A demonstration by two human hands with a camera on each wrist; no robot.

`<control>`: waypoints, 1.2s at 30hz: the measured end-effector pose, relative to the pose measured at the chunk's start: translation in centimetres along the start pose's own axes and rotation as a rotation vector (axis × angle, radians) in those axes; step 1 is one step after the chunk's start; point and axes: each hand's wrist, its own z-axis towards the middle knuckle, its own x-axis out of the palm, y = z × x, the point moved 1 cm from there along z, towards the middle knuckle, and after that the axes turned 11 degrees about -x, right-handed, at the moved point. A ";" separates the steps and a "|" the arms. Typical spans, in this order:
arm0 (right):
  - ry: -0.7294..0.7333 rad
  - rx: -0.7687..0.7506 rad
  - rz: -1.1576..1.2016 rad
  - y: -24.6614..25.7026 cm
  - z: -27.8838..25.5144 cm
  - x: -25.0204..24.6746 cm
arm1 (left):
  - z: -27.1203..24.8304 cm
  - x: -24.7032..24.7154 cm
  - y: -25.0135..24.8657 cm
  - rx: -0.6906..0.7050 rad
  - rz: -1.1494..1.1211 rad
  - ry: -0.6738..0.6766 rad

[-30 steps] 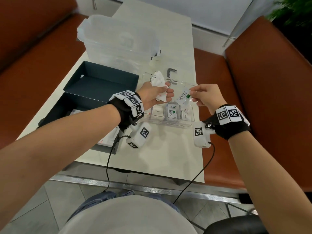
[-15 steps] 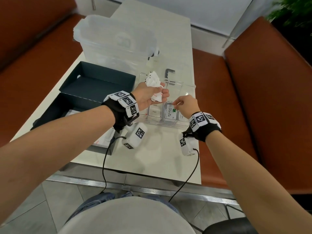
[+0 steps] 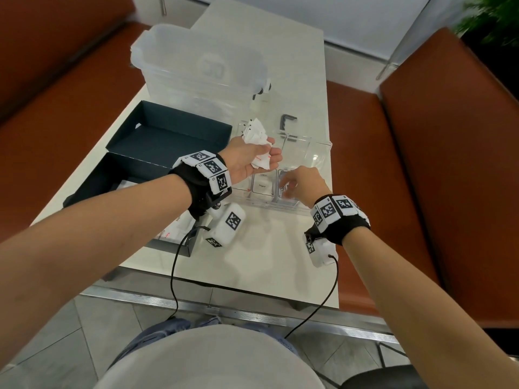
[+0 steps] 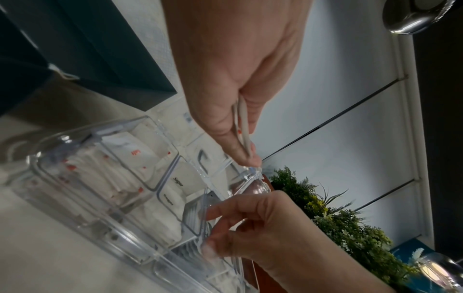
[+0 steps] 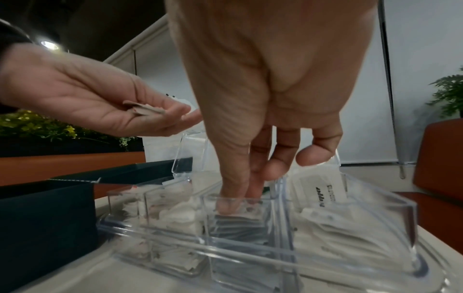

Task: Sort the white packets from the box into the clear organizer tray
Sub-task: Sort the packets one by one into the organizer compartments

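Landmark: the clear organizer tray (image 3: 306, 204), which stands on the pale table (image 3: 261, 265) near its front edge.

Left of the tray lies the dark box (image 3: 92, 186), open, with white packets showing in its near end; its dark lid (image 3: 168, 136) lies just behind it. Behind both, and left of the tray's far end, stands a large translucent plastic bin (image 3: 196, 71).

Over the tray's left part the left hand (image 3: 250, 160) hovers palm up, its fingers curled round a crumpled bunch of white packets (image 3: 257, 134) with red print. In the left wrist view thin packet edges sit pinched between thumb and fingers.

In the tray, the left compartments hold red-printed packets and the next ones packets marked "Sugar" (image 4: 178, 181).

Over the tray's near right part the right hand (image 3: 303, 182) reaches down, fingers (image 5: 235, 190) dipping into a front compartment among stacked packets. Whether it holds one I cannot tell.

Right of the tray runs an orange-brown bench (image 3: 365, 164).
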 end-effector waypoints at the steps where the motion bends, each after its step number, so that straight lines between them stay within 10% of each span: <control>1: 0.009 -0.004 -0.009 0.3 -0.1 0.0 | 0.0 0.0 0.0 -0.005 -0.004 0.001; 12: 0.050 0.043 -0.013 0.7 -0.2 -1.6 | -0.7 0.4 -0.5 -0.216 -0.220 0.076; 18: -0.453 -0.052 0.341 2.4 -0.9 -4.8 | -1.1 0.2 -0.6 -0.283 -0.306 0.109; 23: -0.197 -0.172 0.318 4.6 -0.6 -3.8 | -1.2 0.2 -0.4 -0.291 -0.176 0.131; 36: -0.376 0.097 0.780 2.1 0.1 -4.9 | -1.4 -0.5 -0.4 -0.193 -0.087 0.096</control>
